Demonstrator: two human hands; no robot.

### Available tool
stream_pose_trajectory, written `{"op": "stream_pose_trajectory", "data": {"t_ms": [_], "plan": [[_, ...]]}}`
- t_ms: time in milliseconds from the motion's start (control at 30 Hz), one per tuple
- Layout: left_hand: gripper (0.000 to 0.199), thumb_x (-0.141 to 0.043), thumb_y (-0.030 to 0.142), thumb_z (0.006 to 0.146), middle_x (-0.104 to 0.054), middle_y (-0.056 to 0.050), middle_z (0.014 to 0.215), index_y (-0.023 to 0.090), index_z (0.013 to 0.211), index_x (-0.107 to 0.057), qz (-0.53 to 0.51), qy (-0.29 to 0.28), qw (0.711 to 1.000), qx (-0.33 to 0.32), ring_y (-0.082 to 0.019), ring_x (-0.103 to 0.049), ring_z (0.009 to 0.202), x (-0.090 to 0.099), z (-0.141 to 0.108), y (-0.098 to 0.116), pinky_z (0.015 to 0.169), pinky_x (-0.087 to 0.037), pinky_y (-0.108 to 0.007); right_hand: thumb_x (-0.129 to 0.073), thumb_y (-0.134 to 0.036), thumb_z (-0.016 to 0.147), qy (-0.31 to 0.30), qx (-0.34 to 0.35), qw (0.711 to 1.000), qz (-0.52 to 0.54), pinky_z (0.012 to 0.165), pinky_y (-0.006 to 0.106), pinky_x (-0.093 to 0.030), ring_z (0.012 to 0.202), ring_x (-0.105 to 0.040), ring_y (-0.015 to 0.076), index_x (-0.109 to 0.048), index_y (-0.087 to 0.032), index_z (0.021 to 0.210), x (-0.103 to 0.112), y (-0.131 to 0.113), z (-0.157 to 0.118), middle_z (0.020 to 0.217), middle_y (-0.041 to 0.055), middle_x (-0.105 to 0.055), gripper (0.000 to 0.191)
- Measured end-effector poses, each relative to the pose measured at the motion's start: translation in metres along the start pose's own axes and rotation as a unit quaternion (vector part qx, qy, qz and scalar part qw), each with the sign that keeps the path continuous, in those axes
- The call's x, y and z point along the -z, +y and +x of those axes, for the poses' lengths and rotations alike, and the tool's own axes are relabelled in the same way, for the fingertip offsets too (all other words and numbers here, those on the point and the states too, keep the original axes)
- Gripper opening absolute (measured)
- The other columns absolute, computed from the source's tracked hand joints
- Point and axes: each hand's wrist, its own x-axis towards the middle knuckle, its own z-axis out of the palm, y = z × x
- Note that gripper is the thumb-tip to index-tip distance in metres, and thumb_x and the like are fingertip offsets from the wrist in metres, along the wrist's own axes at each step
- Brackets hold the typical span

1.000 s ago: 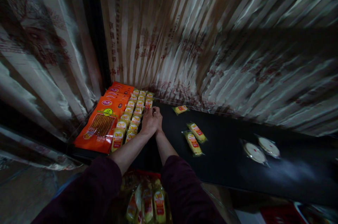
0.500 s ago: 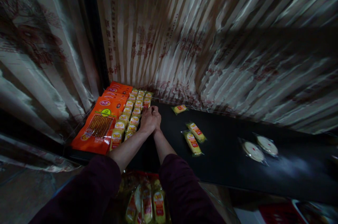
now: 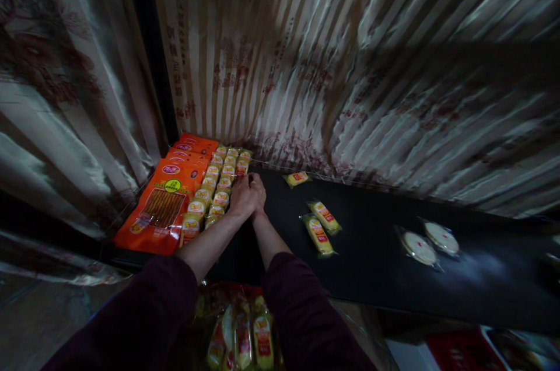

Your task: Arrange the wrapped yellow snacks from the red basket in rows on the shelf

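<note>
My left hand (image 3: 242,197) and my right hand (image 3: 258,192) are pressed together on the black shelf, fingers curled inward. Whatever lies between them is hidden by the hands themselves. Just beyond the fingertips is a short column of yellow wrapped snack cakes (image 3: 243,161). Left of my hands, two longer columns of the same wrapped cakes (image 3: 212,171) run from back to front, partly covered by my left forearm. Beside those columns lie overlapping orange snack packets (image 3: 164,202), one with brown sticks pictured on it.
To the right, loose wrapped cakes (image 3: 322,231) lie on the black shelf (image 3: 371,254), with round white packaged pieces (image 3: 431,241) farther along. Below the shelf edge, a bag (image 3: 242,336) holds more cakes. A pleated curtain (image 3: 280,67) hangs behind, a dark post (image 3: 151,38) at left.
The view has shifted slightly. My hands stay together at nearly the same spot beside the cake columns; the packets and loose cakes have not moved on the shelf.
</note>
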Motion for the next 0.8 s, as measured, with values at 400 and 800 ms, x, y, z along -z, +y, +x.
{"op": "stream_pose_trajectory", "data": {"t_ms": [400, 800], "plan": [[0.035, -0.053, 0.036, 0.086, -0.051, -0.010, 0.127, 0.019, 0.116, -0.055, -0.015, 0.007, 1.000, -0.008, -0.025, -0.047, 0.117, -0.029, 0.002, 0.002, 0.099, -0.038, -0.044, -0.048, -0.015, 0.080, -0.012, 0.020, 0.999, -0.033, 0.084, 0.027, -0.042, 0.094, -0.052, 0.0182, -0.056, -0.021, 0.102, 0.010, -0.005, -0.002, 0.096, 0.0055, -0.059, 0.025], [0.039, -0.043, 0.009, 0.078, -0.057, -0.015, 0.121, 0.011, 0.113, -0.058, 0.046, -0.007, 0.998, -0.046, -0.026, -0.045, 0.122, 0.002, -0.012, 0.005, 0.108, -0.028, -0.037, -0.044, -0.011, 0.080, -0.012, 0.046, 0.998, -0.034, 0.088, 0.027, -0.042, 0.098, -0.053, 0.0180, -0.059, -0.018, 0.103, 0.016, -0.001, -0.011, 0.101, 0.0070, -0.061, 0.028]]}}
